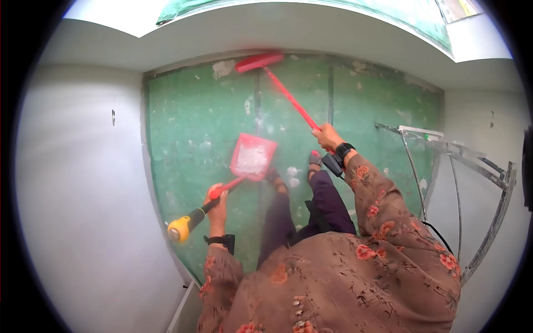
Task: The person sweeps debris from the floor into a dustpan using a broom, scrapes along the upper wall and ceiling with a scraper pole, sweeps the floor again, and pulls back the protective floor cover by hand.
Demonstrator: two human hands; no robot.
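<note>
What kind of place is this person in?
Probably a room under renovation: green sheeting spotted with white patches covers the floor, a worn metal frame stands at the right, and the dustpan holds pale debris.

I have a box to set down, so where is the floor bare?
Apart from spots and scraps, the green floor looks bare between the left wall and the dustpan, and between the broom and the metal stand. It is crowded around the feet and beneath the stand.
</note>
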